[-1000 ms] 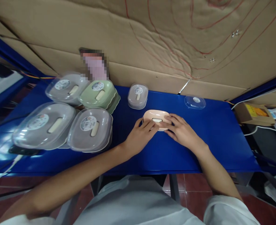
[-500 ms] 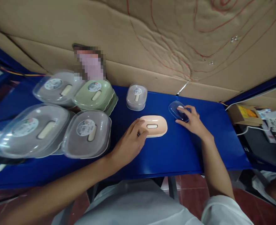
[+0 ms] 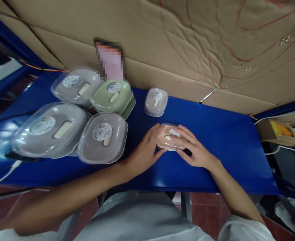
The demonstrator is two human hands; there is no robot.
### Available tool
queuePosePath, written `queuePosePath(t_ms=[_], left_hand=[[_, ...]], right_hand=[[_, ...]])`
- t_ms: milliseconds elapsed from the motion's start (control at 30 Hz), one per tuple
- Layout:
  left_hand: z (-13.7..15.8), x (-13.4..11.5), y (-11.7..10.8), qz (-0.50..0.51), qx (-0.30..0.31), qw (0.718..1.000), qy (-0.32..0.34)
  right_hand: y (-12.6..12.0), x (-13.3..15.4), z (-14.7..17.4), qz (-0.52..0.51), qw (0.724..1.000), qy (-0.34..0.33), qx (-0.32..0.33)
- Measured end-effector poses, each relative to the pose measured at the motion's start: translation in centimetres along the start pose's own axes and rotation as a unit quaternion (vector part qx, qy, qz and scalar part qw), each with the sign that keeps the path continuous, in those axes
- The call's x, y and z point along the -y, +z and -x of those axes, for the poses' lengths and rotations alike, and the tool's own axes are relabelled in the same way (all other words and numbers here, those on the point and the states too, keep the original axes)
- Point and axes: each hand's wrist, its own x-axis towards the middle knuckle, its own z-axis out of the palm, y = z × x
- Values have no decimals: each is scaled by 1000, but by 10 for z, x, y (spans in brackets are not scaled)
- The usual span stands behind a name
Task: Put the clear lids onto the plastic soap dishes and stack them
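Now both hands cup the peach box mid-worktop: left hand flat against its near-left side, right hand with fingers spread over its clear lid. Further out, five lidded boxes: four grey, one green.

peach soap box under clear lid; blue table; green box; grey boxes
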Motion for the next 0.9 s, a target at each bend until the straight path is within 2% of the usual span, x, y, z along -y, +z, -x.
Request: queuePosePath(t_ms=[167, 333, 433, 500, 533, 600, 667, 767, 833, 900], left_hand=[[0, 5, -2, 14, 25, 999, -25], [-2, 5, 1, -13, 31, 999, -20], [0, -14, -8, -87, 30, 996, 16], [9, -32, -22, -145, 23, 986, 83], [17, -40, -31, -166, 12, 979, 117], [38, -52, -51, -179, -55, 968, 165], [60, -55, -68, -210, -149, 958, 125], [86, -47, -81, -267, -240, 933, -8], [96, -38, -82, -280, -258, 922, -69], [100, -28, -78, -283, -251, 921, -94]], right_hand=[[17, -7, -1, 77, 994, -67, -30], [15, -13, -1, 104, 992, -61, -32], [7, -14, 0, 165, 986, 18, -31], [2, -15, 1, 204, 972, 100, -65], [0, -15, 2, 210, 965, 133, -88], [-2, -15, 1, 183, 960, 166, -132], [-1, -17, -2, 131, 964, 169, -158], [4, -27, -12, 97, 971, 156, -151], [6, -35, -21, 93, 975, 148, -136], [6, -39, -29, 84, 978, 136, -135]])
